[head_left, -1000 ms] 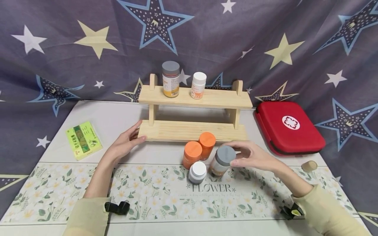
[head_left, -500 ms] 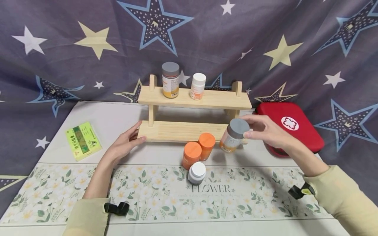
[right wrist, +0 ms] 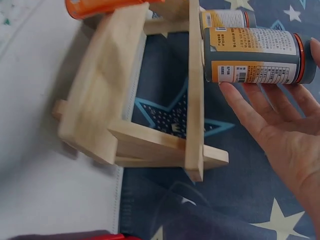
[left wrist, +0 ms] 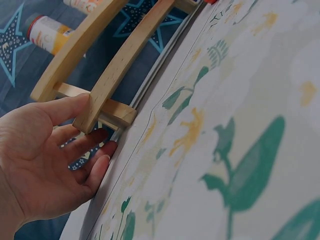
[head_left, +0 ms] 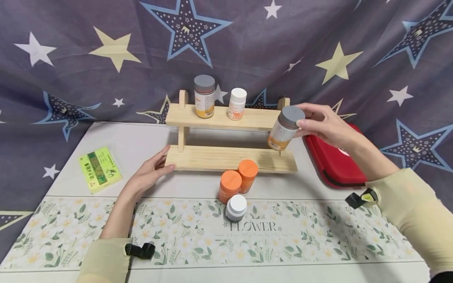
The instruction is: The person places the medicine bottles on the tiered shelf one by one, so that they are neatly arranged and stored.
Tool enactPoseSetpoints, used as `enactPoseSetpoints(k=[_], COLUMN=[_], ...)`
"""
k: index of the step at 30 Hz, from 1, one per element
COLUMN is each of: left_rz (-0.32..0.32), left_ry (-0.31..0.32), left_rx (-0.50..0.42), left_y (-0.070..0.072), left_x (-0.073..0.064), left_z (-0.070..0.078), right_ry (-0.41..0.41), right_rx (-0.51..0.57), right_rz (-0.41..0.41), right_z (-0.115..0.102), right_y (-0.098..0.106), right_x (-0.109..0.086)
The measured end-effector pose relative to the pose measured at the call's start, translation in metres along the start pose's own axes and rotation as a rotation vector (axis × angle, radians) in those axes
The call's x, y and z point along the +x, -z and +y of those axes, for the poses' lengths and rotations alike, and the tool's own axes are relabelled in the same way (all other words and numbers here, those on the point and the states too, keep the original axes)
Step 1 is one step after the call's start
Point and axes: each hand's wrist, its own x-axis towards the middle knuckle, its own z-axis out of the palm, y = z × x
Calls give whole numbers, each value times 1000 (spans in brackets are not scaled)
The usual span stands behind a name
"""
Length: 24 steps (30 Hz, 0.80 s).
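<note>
My right hand (head_left: 325, 125) grips a grey-lidded supplement bottle (head_left: 282, 134) near its lid, tilted, in front of the upper board's right end. In the right wrist view, the bottle's yellow-and-grey label (right wrist: 255, 55) faces the camera, its base at the upper board's edge. At the left end of the two-tier wooden shelf (head_left: 212, 157), my left hand (head_left: 150, 173) holds the lower board, thumb on it and fingers curled beside and behind it. Another grey-lidded bottle (head_left: 204, 98) and a small white bottle (head_left: 237, 104) stand on the upper board.
Two orange-lidded bottles (head_left: 231, 182) and a white-capped bottle (head_left: 236, 208) stand before the shelf. A red first-aid case (head_left: 330, 165) lies at right, partly behind my right arm. A green-yellow box (head_left: 100, 169) lies at left. A starry curtain (head_left: 247, 39) hangs behind.
My right hand has lifted the grey-lidded bottle from beside the orange-lidded ones, up and to the right, to the upper board's height. The left hand stays at the shelf's end.
</note>
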Motion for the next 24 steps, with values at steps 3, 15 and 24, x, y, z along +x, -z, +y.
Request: enactPoseSetpoints(k=[3, 15, 24], left_rz=[3, 15, 18], left_ry=[-3, 29, 25], left_rx=[2, 6, 8], left_y=[0, 0, -1], left_x=[0, 0, -1], left_z=[0, -2, 1], right_ry=[-12, -59, -96], right_rx=[31, 26, 63], right_rz=[18, 72, 124], right_z=[-4, -9, -7], right_y=[8, 27, 30], right_x=[10, 47, 63])
